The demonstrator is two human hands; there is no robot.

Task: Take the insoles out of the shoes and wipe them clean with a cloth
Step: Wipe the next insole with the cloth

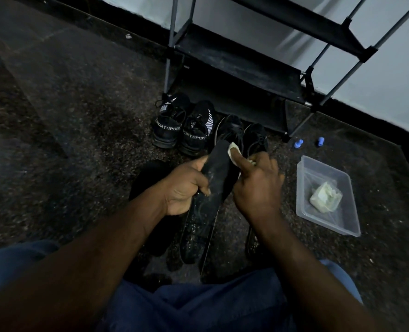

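Observation:
My left hand [186,185] grips a black insole [219,161] by its middle, toe end pointing away from me. My right hand [258,185] pinches a pale cloth [234,152] and presses it against the insole's right edge near the toe. More dark insoles [198,233] lie on the floor under my hands. Two pairs of black shoes stand beyond: one marked SPORT [181,128] on the left, a plain pair [244,135] on the right, partly hidden by the held insole.
A clear plastic tub [328,221] with a crumpled pale cloth [325,196] in it sits on the floor to the right. A black shoe rack [246,68] stands against the wall behind the shoes. Two small blue objects [309,142] lie near its foot.

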